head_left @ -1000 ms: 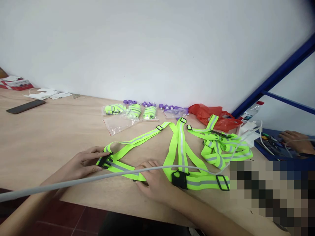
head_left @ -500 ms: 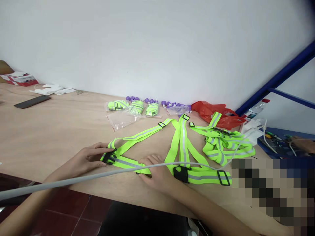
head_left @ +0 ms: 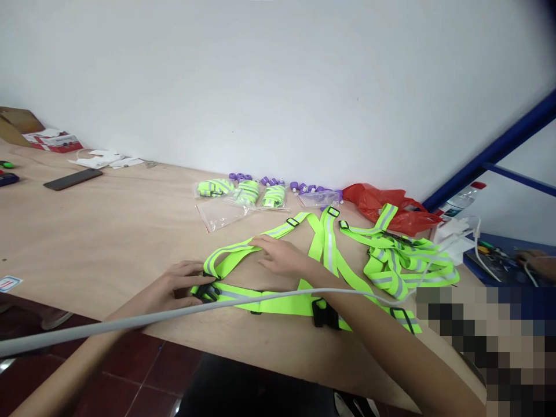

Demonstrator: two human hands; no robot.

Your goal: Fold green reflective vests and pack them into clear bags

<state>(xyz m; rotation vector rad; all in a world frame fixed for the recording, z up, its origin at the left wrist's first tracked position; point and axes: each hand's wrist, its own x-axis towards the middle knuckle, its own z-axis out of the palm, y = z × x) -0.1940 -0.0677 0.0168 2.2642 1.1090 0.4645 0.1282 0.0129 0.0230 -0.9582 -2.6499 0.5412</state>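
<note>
A neon green reflective harness (head_left: 329, 246) lies spread on the wooden table, with black buckles and sliders. At its left corner my left hand (head_left: 185, 282) is closed on the strap by a black buckle (head_left: 207, 292). My right hand (head_left: 278, 255) reaches over the harness, its fingertips touching the upper left strap (head_left: 234, 250); whether they pinch it is not clear. A second black buckle (head_left: 325, 314) lies beside my right forearm. To the right is a tangled pile of similar green straps (head_left: 402, 263).
Bagged rolled straps (head_left: 247, 192), purple items (head_left: 304, 188) and a red plastic bag (head_left: 386, 202) lie along the wall. A white cable (head_left: 174, 314) crosses in front. A phone (head_left: 73, 179) is at left; another person's hand (head_left: 538, 260) is at far right.
My right hand has left the lower strap and moved up to the upper left strap. My left hand stays at the left buckle. The whole view has shifted slightly.
</note>
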